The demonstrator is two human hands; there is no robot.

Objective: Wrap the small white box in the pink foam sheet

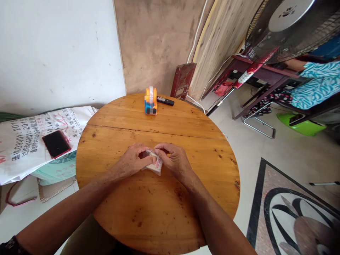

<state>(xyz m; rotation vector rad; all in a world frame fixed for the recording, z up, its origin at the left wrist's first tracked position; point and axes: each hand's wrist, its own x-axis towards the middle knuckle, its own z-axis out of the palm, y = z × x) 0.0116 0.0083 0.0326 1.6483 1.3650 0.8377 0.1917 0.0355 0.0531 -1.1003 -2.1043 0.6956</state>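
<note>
A small white packet (156,166) with pink print and what looks like a clear plastic wrap is between my hands, over the middle of the round wooden table (122,219). My left hand (134,160) grips its left side, thumb lying across the front. At the packet's upper right edge, the thumb and forefinger of my right hand (175,159) are pinched together. The fingers hide part of the packet, so its contents cannot be made out. Beyond my hands stands an orange and blue tape dispenser (151,102) with a roll of clear tape.
Beside the dispenser lies a black remote-like object (165,101). A phone (56,143) rests on printed white sacks (79,118) at the left. Behind the table is a dark red chair (183,79). A standing fan (249,74) and a seated person in a blue patterned top are at the right.
</note>
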